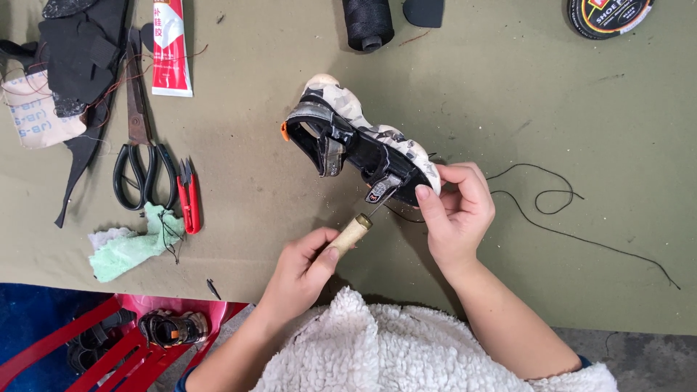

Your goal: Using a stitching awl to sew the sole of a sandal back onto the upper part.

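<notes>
A small camouflage-patterned sandal [356, 141] with black straps is held tilted above the olive cloth. My right hand [456, 214] grips its near end at the sole. My left hand [305, 268] is closed around the wooden handle of an awl [351, 234], whose metal tip points into the sandal's strap by the heel. A black thread [552, 210] trails from the sandal across the cloth to the right.
Black-handled scissors [141, 156], red thread snips [189, 199], a glue tube [170, 47], black fabric scraps [80, 51] and a green rag [131, 247] lie at left. A black thread spool [368, 23] and a round tin [608, 14] sit at the top. Another sandal [173, 328] rests on a red stool.
</notes>
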